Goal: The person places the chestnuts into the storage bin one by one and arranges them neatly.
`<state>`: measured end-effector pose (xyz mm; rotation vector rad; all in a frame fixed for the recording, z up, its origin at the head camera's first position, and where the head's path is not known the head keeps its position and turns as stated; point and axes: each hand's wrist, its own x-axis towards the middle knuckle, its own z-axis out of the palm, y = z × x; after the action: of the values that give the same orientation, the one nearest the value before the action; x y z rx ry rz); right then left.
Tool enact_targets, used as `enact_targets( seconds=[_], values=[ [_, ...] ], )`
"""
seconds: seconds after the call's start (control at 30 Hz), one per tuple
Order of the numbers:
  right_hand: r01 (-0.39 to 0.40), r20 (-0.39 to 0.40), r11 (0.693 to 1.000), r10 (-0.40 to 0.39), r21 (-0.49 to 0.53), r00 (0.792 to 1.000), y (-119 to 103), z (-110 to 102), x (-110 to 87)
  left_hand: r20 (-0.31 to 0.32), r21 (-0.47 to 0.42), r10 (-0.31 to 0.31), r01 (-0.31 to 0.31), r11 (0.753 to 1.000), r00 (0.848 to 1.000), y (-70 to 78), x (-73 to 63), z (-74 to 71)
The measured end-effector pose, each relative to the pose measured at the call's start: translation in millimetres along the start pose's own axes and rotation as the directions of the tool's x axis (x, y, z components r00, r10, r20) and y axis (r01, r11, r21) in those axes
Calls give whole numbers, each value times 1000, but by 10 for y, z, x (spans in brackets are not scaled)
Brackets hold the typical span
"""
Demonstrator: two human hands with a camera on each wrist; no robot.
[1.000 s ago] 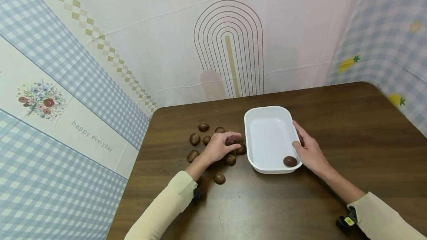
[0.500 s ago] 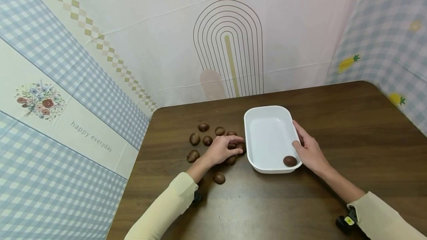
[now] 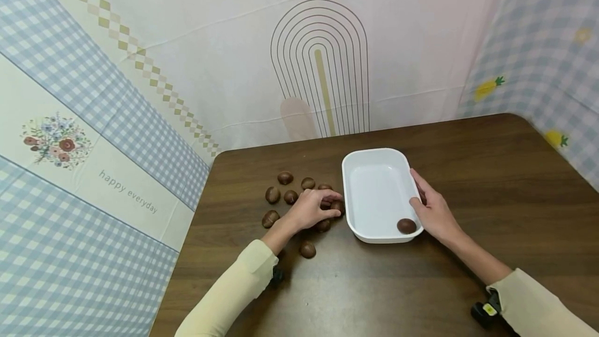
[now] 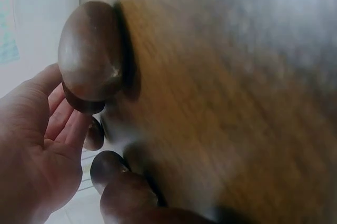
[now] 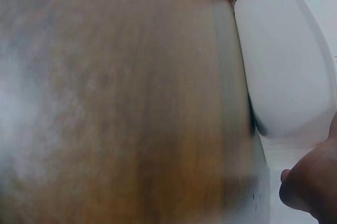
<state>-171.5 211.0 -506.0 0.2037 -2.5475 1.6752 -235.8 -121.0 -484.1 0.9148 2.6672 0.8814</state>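
In the head view, my left hand (image 3: 312,208) curls its thumb and fingers round a glossy brown chestnut (image 3: 337,207) just left of a white rectangular tray (image 3: 347,191). The left wrist view shows this chestnut (image 4: 84,105) partly hidden behind a larger-looking, nearer one (image 4: 89,50). My right hand (image 3: 435,213) grips the tray's right side, thumb over the rim. One chestnut (image 3: 406,226) lies inside, at the tray's near right corner. Several others, such as this chestnut (image 3: 273,195), are spread on the table around my left hand.
The brown wooden table (image 3: 374,295) has its back edge against a patterned cloth wall (image 3: 224,66). A lone chestnut (image 3: 307,249) lies nearer to me, below the left hand. Blue checked cloth (image 3: 547,66) hangs at the right.
My left hand has moved slightly right and nearer to me, and its fingers have come round the chestnut beside the tray. The right hand and tray have stayed put.
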Motion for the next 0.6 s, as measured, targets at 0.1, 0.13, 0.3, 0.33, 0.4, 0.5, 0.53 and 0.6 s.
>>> enact_targets(
  seconds=[0.1, 0.13, 0.3, 0.33, 0.4, 0.5, 0.53, 0.6],
  values=[
    [-3, 3, 1000, 3, 0, 1000, -4, 3, -3, 2, 13, 4, -4, 1000, 1000, 1, 8, -24],
    [-4, 4, 1000, 4, -1, 1000, -5, 3, -3, 1, 13, 4, -4, 1000, 1000, 2, 9, -31],
    [-5, 11, 1000, 5, -6, 1000, -17, 3, -4, -8, -3, 3, -3, 1000, 1000, 0, 11, -81],
    [-4, 11, 1000, 4, -7, 1000, -19, 3, -5, -10, -6, 3, -4, 1000, 1000, 2, 11, -94],
    [-2, 10, 1000, 2, -6, 1000, -24, 2, -3, -15, -11, 5, -5, 1000, 1000, 7, 15, -127],
    [1, 7, 1000, -1, -3, 1000, -25, 0, -1, -21, -7, -1, 1, 1000, 1000, 17, 21, -176],
    [0, 8, 1000, 0, -2, 1000, -25, 0, 0, -24, -5, -1, 1, 1000, 1000, 24, 23, -192],
    [-3, 11, 1000, 3, -1, 1000, -22, 0, -1, -32, -4, -1, 1, 1000, 999, 29, 31, -221]
  ],
)
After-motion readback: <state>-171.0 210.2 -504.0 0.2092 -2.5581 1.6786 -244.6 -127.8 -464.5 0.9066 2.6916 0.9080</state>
